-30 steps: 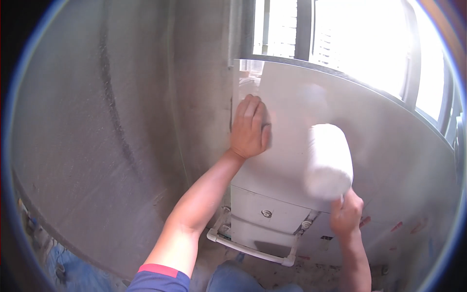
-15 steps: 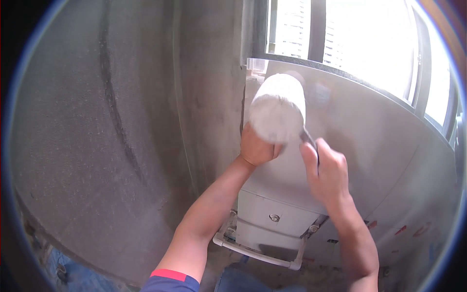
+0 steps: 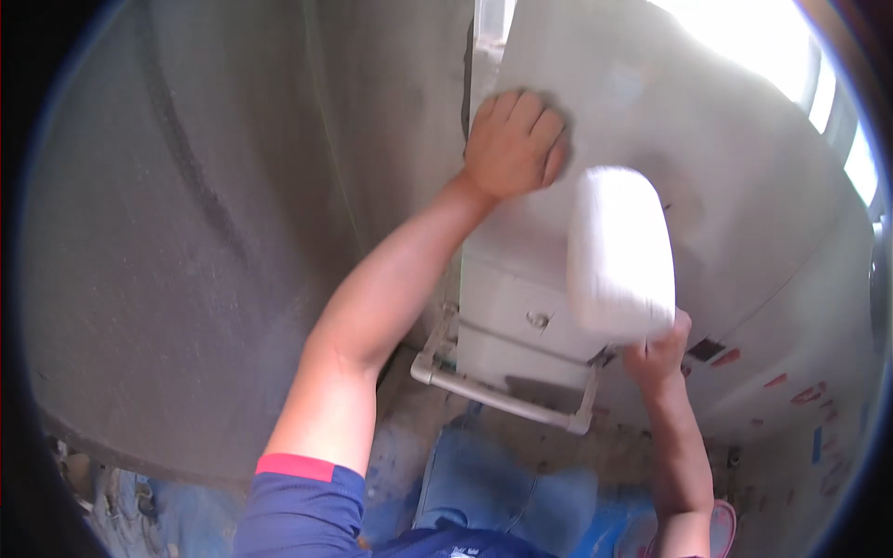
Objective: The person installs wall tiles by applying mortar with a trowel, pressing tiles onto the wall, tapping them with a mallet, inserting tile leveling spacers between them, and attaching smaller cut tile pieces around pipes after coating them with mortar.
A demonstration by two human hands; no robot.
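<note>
White mallet (image 3: 621,256) clenched in right hand (image 3: 660,353) before the grey wall tile (image 3: 605,112)! Against that tile, left hand (image 3: 516,144), fingers (image 3: 524,112) bunched, closure unclear.

The worker here wears the camera up on the head, the left of a pair, facing a corner and tipped well down: grey wall (image 3: 186,279) to the left, pale wall (image 3: 744,223) ahead. It sits near enough that the white mallet (image 3: 621,256) looms between lens and wall. Forearms (image 3: 386,274) come in from below; a bright window (image 3: 744,37) is cut off by the curved fisheye edge.
</note>
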